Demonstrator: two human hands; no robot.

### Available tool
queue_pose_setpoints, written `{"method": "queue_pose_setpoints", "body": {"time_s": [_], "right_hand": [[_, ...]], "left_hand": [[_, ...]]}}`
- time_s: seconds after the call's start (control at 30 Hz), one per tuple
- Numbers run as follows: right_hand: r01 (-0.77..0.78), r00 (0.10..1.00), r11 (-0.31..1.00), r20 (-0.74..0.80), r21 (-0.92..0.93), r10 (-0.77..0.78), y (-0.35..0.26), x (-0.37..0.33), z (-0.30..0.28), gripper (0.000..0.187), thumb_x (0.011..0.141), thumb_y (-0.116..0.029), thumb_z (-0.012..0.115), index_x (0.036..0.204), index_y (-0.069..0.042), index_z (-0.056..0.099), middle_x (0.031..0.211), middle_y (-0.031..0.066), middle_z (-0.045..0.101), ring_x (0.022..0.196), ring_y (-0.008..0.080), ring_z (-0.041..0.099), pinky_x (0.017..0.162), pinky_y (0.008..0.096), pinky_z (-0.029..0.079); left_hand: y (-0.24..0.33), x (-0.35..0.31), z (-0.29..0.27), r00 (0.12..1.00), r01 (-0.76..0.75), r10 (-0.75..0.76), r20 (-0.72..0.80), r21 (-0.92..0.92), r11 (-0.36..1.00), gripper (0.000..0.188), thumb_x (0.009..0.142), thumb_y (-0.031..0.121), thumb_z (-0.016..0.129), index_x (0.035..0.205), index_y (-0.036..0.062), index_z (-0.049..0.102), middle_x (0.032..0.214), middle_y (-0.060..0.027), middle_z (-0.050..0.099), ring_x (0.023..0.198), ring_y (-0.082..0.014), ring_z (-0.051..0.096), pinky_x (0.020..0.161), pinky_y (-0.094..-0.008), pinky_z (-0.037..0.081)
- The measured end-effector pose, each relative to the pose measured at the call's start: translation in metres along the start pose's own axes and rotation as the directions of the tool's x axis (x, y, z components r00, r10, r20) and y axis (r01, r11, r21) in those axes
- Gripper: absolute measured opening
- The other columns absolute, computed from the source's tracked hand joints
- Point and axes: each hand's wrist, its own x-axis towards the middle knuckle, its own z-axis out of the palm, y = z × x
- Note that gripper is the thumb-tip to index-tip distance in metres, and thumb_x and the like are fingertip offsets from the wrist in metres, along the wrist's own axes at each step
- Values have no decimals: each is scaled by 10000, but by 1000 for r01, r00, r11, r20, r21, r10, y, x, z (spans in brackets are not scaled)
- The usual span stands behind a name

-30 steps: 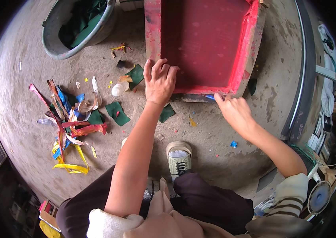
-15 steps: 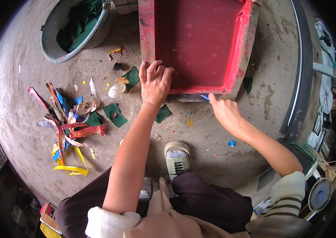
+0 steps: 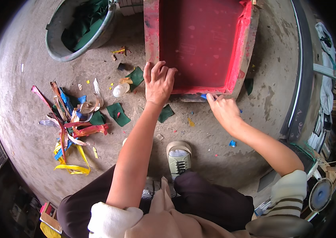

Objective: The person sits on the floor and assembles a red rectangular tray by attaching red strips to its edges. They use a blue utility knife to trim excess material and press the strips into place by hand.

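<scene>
Curled hands (image 3: 159, 85) on frame (image 3: 152, 35) and tool (image 3: 203, 96)

Left hand (image 3: 159, 85) arched (palm down); right hand (image 3: 224, 110) curled.

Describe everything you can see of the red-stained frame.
The frame looks wooden, weathered and smeared with red, around a smooth dark red panel. Bright pinkish red coating lines its inner right and near edges. It lies on the concrete floor, its far end out of view. The left hand touches its near left corner; the right hand holds a blue tool at its near edge.
</scene>
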Motion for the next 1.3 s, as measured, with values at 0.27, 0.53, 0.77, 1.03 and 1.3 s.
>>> {"method": "queue_pose_setpoints", "body": {"time_s": [0.27, 0.53, 0.77, 1.03, 1.3], "right_hand": [[-241, 964, 867, 210, 436, 162, -9, 5, -6, 179, 871, -93, 459, 1034, -26, 491, 698, 154, 645, 713, 275, 672, 547, 386, 536], [-329, 941, 640, 295, 694, 164, 4, 9, -2, 213, 875, -81, 438, 1064, 8, 482, 729, 190, 642, 730, 360, 653, 649, 484, 515], [37, 986, 999, 164, -33, -31, 0, 11, -18, 285, 814, -69, 521, 1099, -52, 511, 708, 69, 655, 665, 163, 665, 524, 315, 513], [-161, 977, 979, 164, 128, 139, -18, 11, -3, 262, 832, -82, 528, 1085, -68, 462, 743, 54, 665, 668, 187, 680, 501, 326, 534], [-339, 929, 809, 306, 480, 207, -14, 14, -6, 222, 908, -116, 396, 1077, 2, 478, 785, 198, 647, 747, 342, 653, 624, 437, 535]], "left_hand": [[1, 0, -1, 1000, 10, -10, 3, -11, 1000, 170, 763, 157, 625, 912, 235, 603, 874, 49, 554, 1141, -161, 411, 1074, -457, 206], [1, 1, -1, 1000, 9, -9, -5, -27, 1000, 174, 764, 152, 622, 911, 242, 603, 873, 49, 555, 1139, -161, 414, 1073, -450, 210], [-2, -1, -1, 1000, 11, -12, -23, -52, 999, 178, 749, 146, 626, 903, 232, 605, 878, 49, 546, 1126, -150, 423, 1068, -444, 221], [0, -1, -1, 1000, 13, -13, -17, -32, 999, 183, 745, 149, 630, 902, 238, 603, 872, 49, 543, 1130, -154, 418, 1071, -448, 206], [1, 0, -3, 1000, 10, -10, 12, -24, 1000, 170, 763, 168, 621, 916, 239, 601, 892, 50, 544, 1138, -152, 411, 1074, -450, 197]]}}
